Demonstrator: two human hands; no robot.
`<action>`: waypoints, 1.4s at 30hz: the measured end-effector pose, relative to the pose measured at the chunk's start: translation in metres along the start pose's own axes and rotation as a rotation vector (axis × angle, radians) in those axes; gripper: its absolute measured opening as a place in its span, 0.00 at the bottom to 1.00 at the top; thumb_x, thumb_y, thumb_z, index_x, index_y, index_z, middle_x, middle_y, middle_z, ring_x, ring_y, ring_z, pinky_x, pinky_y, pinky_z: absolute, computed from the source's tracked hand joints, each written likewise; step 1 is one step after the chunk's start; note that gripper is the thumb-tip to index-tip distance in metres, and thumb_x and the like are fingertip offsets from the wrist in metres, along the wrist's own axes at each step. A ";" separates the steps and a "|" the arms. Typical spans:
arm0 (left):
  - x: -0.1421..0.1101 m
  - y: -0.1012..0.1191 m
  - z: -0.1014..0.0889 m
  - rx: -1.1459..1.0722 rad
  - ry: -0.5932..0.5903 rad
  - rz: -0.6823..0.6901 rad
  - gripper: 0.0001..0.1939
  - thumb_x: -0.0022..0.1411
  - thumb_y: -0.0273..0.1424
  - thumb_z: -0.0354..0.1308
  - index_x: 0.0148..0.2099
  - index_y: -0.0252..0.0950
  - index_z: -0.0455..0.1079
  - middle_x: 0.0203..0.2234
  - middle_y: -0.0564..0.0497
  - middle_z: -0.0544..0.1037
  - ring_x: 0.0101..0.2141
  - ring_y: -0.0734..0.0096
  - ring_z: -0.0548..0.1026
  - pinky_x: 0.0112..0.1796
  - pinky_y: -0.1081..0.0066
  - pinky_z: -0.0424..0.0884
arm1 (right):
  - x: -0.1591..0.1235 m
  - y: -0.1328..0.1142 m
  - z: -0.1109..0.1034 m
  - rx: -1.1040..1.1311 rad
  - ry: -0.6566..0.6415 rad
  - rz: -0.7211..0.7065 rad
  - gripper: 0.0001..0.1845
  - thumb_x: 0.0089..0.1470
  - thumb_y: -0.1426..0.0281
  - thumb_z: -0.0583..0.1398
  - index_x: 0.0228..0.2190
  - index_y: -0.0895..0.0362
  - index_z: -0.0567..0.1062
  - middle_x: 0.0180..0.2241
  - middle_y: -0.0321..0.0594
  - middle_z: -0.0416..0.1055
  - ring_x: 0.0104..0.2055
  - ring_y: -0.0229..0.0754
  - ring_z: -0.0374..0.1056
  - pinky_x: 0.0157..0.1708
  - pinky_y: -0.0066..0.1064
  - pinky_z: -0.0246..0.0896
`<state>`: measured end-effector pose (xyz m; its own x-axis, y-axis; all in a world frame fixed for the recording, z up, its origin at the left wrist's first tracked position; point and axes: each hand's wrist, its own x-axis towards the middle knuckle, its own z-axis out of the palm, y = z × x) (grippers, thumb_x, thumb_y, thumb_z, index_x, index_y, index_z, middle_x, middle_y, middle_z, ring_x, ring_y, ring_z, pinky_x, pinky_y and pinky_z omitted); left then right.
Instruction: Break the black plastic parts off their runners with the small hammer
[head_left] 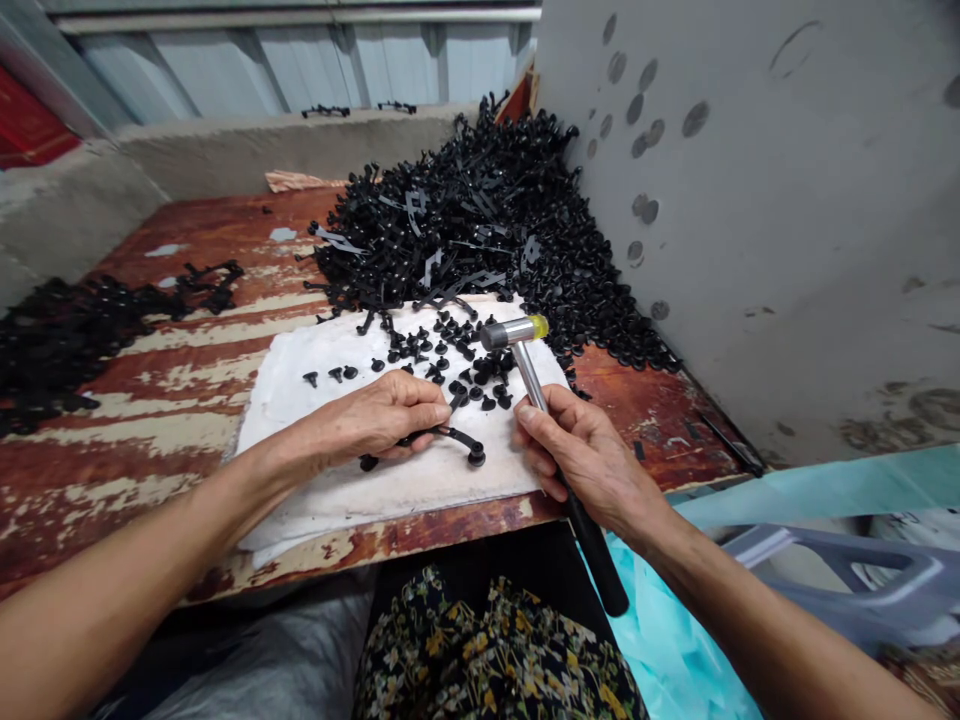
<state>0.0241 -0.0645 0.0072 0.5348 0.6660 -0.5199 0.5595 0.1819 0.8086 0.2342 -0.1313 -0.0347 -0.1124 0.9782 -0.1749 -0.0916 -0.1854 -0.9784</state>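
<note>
Over the white cloth, my left hand is closed on a thin black plastic strap with a round knob at its end. Part of the strap is covered by my fingers. My right hand grips a small mallet by its shaft, just above the black handle. The mallet's head points up and away, grey at one end and yellow at the other. Beyond my hands, several small black plugs with flat round heads lie loose on the cloth.
A big heap of black plastic parts fills the back of the worn red-brown table. Another black pile lies at the left. A grey panel stands along the right side, with a concrete ledge behind.
</note>
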 end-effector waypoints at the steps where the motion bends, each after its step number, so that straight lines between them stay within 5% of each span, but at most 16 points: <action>1: 0.000 -0.001 -0.001 0.023 0.003 -0.001 0.19 0.60 0.41 0.56 0.23 0.36 0.60 0.12 0.59 0.59 0.12 0.84 0.53 0.13 0.80 0.46 | 0.000 0.000 0.000 -0.001 -0.001 0.001 0.15 0.54 0.57 0.61 0.29 0.54 0.66 0.22 0.27 0.62 0.14 0.28 0.50 0.09 0.20 0.46; 25: 0.003 0.002 -0.003 0.126 0.028 -0.029 0.18 0.60 0.38 0.54 0.21 0.36 0.59 0.12 0.58 0.57 0.12 0.83 0.51 0.14 0.79 0.46 | 0.000 0.003 -0.001 -0.084 -0.027 -0.026 0.14 0.58 0.57 0.58 0.30 0.54 0.66 0.21 0.26 0.60 0.14 0.28 0.50 0.10 0.21 0.45; 29: 0.004 0.003 -0.004 0.075 0.004 -0.038 0.18 0.60 0.36 0.55 0.20 0.36 0.60 0.10 0.58 0.57 0.12 0.83 0.51 0.14 0.79 0.45 | -0.002 -0.005 -0.001 -0.213 -0.038 -0.054 0.12 0.60 0.59 0.55 0.38 0.56 0.69 0.23 0.28 0.63 0.14 0.29 0.50 0.11 0.22 0.47; 34: 0.005 0.007 -0.006 0.041 -0.004 -0.079 0.18 0.59 0.35 0.56 0.19 0.36 0.61 0.08 0.58 0.56 0.10 0.82 0.51 0.13 0.77 0.43 | -0.008 -0.019 -0.007 -0.656 -0.011 -0.363 0.23 0.62 0.70 0.51 0.57 0.59 0.67 0.25 0.34 0.67 0.21 0.35 0.60 0.25 0.28 0.63; 38: 0.005 0.008 -0.006 0.048 0.002 -0.071 0.18 0.57 0.35 0.58 0.18 0.37 0.61 0.08 0.57 0.57 0.10 0.82 0.51 0.13 0.77 0.43 | -0.011 -0.018 -0.012 -0.858 0.047 -0.688 0.26 0.61 0.76 0.49 0.59 0.59 0.67 0.31 0.41 0.72 0.33 0.41 0.69 0.38 0.34 0.68; 42: 0.004 0.005 -0.007 0.068 0.000 -0.045 0.18 0.57 0.37 0.58 0.18 0.37 0.60 0.08 0.57 0.57 0.10 0.82 0.51 0.14 0.76 0.42 | -0.012 -0.014 -0.017 -1.106 0.013 -0.700 0.27 0.60 0.78 0.48 0.60 0.59 0.67 0.31 0.43 0.71 0.30 0.42 0.69 0.32 0.34 0.68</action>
<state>0.0248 -0.0560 0.0112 0.5085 0.6582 -0.5551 0.6245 0.1619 0.7640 0.2532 -0.1385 -0.0208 -0.3628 0.8371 0.4094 0.7304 0.5282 -0.4330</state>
